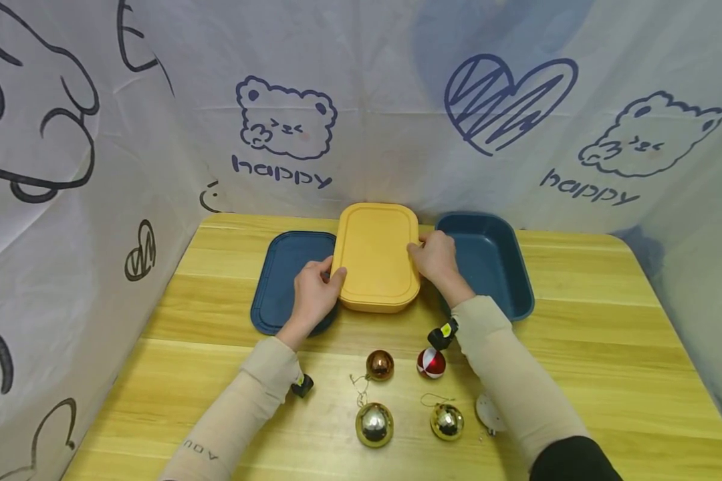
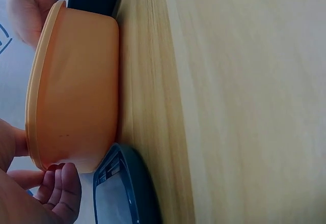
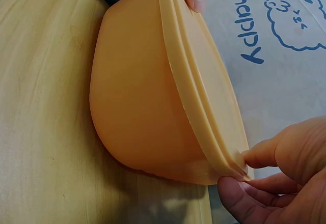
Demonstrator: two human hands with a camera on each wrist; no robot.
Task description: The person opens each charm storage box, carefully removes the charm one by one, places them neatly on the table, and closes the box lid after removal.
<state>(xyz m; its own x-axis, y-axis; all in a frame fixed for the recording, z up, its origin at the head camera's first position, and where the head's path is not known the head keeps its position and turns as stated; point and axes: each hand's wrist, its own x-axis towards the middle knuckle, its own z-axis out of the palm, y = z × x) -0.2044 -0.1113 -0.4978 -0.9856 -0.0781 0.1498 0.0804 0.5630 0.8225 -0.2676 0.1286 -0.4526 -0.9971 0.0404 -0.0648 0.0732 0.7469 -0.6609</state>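
Note:
A yellow lid (image 1: 379, 250) sits on a deep yellow food container (image 3: 135, 81) standing on the table. At its left edge my left hand (image 1: 315, 292) grips the lid's rim, thumb on top and fingers curled below. My right hand (image 1: 436, 256) pinches the rim on the right side between thumb and fingers. The left wrist view has the container's long wall (image 2: 76, 81) facing the camera, with the lid's rim running along its top. Whether the lid is fully seated all round cannot be told.
A dark blue lid (image 1: 283, 280) lies left of the container, partly under my left hand. An uncovered dark blue container (image 1: 496, 267) stands at right. Nearer me are a copper bauble (image 1: 380, 365), a red-and-white one (image 1: 431, 363), two gold ones (image 1: 374, 425) and a white ornament (image 1: 489, 413).

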